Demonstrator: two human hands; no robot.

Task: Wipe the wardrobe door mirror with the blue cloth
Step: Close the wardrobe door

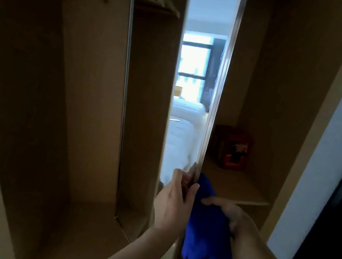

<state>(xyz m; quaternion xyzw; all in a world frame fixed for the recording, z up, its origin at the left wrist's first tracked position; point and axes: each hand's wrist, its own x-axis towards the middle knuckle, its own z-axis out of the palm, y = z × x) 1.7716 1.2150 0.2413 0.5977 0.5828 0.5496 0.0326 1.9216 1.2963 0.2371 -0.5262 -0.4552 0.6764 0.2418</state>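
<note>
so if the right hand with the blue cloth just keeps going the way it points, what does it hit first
Most likely the metal edge of the mirror door: the right hand holds the blue cloth pointing up and left, right beside that edge and the left hand gripping it. Depth is uncertain.

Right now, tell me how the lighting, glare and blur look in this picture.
Head view: the wardrobe interior is dim and brown; the mirror reflects a blown-out bright window and white bed, the only strong light. Wide-angle distortion bows the door edges. The whole frame is soft; the left hand, right hand and blue cloth are slightly smeared, and the red box on the shelf is too blurred to read.
</note>
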